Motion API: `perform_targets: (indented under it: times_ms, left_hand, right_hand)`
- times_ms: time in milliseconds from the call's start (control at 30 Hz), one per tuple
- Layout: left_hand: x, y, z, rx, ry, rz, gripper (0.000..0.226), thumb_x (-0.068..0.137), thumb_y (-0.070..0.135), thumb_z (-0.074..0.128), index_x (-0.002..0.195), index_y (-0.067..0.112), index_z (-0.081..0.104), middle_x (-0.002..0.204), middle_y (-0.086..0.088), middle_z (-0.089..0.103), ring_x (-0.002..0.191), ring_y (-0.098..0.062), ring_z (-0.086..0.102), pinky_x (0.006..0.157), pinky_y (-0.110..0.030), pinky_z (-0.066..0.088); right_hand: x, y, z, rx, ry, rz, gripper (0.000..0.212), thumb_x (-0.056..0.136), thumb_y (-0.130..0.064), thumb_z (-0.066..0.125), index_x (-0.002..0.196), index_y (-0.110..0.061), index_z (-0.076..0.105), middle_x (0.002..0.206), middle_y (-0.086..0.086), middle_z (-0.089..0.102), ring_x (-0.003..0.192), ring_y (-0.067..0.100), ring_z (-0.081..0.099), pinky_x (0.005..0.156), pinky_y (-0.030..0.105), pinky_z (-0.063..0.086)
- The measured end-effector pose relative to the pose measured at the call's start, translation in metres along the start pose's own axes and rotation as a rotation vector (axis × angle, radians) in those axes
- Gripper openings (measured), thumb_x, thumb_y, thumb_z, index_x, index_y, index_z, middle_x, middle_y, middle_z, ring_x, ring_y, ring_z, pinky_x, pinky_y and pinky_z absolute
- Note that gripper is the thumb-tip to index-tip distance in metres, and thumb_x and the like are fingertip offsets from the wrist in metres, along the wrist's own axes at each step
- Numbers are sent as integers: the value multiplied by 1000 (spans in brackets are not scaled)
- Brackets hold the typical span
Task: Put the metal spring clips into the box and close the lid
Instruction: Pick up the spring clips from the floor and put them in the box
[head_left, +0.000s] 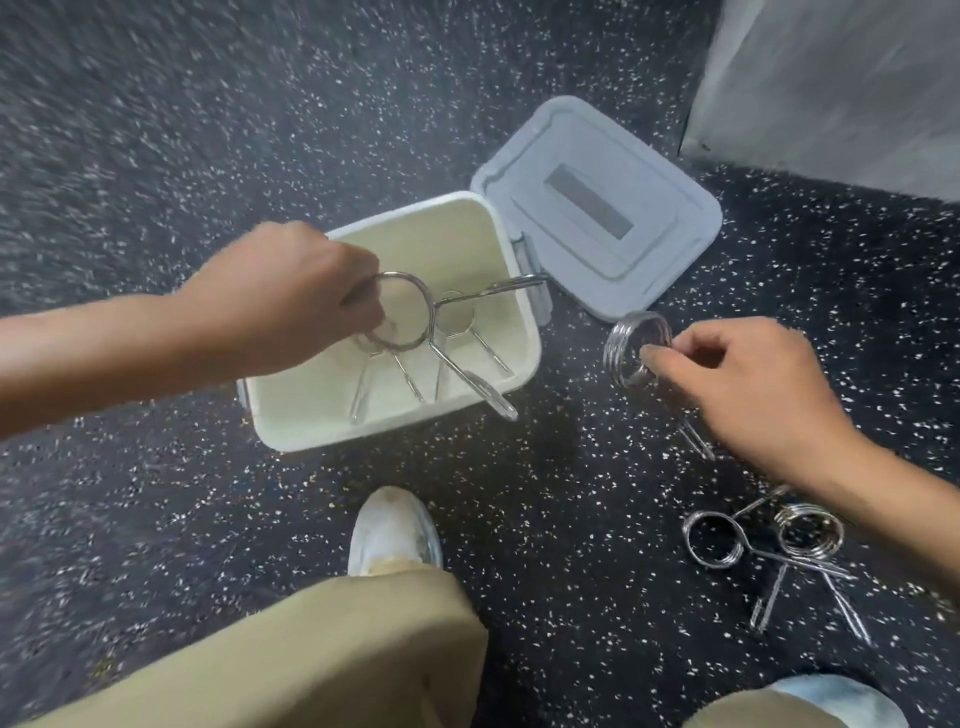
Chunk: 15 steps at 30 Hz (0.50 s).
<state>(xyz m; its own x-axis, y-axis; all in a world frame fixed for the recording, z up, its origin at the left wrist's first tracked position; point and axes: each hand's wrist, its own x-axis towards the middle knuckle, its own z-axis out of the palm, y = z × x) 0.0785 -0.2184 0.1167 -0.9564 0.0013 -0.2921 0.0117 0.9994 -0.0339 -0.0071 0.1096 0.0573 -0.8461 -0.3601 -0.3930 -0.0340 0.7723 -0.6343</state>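
A white open box stands on the speckled floor, its grey hinged lid folded back to the right. My left hand is over the box, shut on a metal spring clip by its coil, the handles sticking out over the rim. Two more clips lie inside the box. My right hand is right of the box, above the floor, shut on another spring clip by its coil. Two loose clips lie crossed on the floor at the lower right.
My white shoe and tan trouser leg are just in front of the box. A second shoe shows at the bottom right. A grey wall rises at the top right corner.
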Motion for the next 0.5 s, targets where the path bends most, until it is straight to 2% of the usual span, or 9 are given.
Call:
perform_targets:
  times_ms: [67, 133, 233, 367, 433, 500]
  left_hand:
    - [6, -17, -3, 75, -10, -31, 33, 91, 30, 53, 64, 11, 47, 51, -7, 47, 42, -28, 43, 44, -29, 36]
    - [15, -31, -5, 131, -48, -45, 32, 92, 30, 52, 68, 10, 50, 54, -8, 50, 44, -27, 46, 45, -28, 38]
    - [25, -45, -4, 224, -141, -14, 32, 95, 29, 51, 70, 9, 51, 55, -7, 51, 47, -27, 52, 49, -31, 48]
    - [35, -49, 11, 394, -248, 7, 25, 98, 26, 49, 80, 10, 54, 56, -1, 43, 51, -25, 48, 51, -28, 39]
    - [39, -49, 23, 465, -290, 30, 20, 98, 24, 49, 85, 13, 57, 58, 1, 42, 55, -26, 49, 51, -27, 37]
    - [44, -50, 36, 495, -336, 48, 19, 98, 20, 47, 89, 13, 62, 63, 2, 53, 58, -25, 51, 50, -28, 38]
  right_hand:
    - [-4, -16, -1, 53, -1, -1, 39, 87, -45, 69, 60, -16, 71, 54, 1, 67, 47, 11, 54, 51, 22, 41]
    - [-6, -29, -1, 119, -8, 1, 41, 87, -43, 70, 58, -14, 71, 53, 3, 68, 45, 16, 56, 49, 19, 41]
    - [-7, -45, 1, 230, -35, 12, 41, 88, -40, 71, 58, -12, 73, 57, 1, 72, 57, 23, 69, 58, 22, 48]
    - [-3, -68, 6, 416, -82, 50, 30, 88, -33, 73, 67, -11, 77, 61, 1, 75, 54, 10, 71, 56, 11, 50]
    - [-1, -78, 10, 532, -120, 79, 27, 89, -27, 74, 74, -5, 78, 65, 6, 76, 53, 10, 70, 55, 14, 53]
    - [0, -87, 15, 598, -159, 109, 25, 90, -23, 73, 82, 0, 78, 71, 12, 77, 52, 11, 69, 53, 17, 56]
